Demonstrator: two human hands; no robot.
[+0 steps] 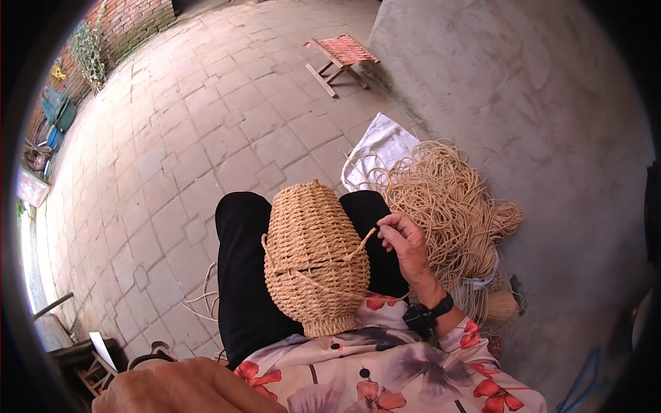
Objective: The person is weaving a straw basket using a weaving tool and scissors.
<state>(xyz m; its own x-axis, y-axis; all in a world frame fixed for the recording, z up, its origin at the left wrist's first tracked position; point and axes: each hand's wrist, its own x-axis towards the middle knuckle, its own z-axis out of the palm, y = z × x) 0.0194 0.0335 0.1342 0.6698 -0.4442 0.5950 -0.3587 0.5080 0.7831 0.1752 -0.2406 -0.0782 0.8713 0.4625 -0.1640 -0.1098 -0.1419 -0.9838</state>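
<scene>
One woven basket (313,237), inside hidden | right fingers (395,238) pinch cord (368,237) | left hand (180,387): can't tell fingers

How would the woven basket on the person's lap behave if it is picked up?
The woven basket would probably feel light for its size, since it appears made of slender strands. It may be fairly stiff, as its close weave keeps a full, bulging shape. Set down on its rounded side, it might roll.
</scene>
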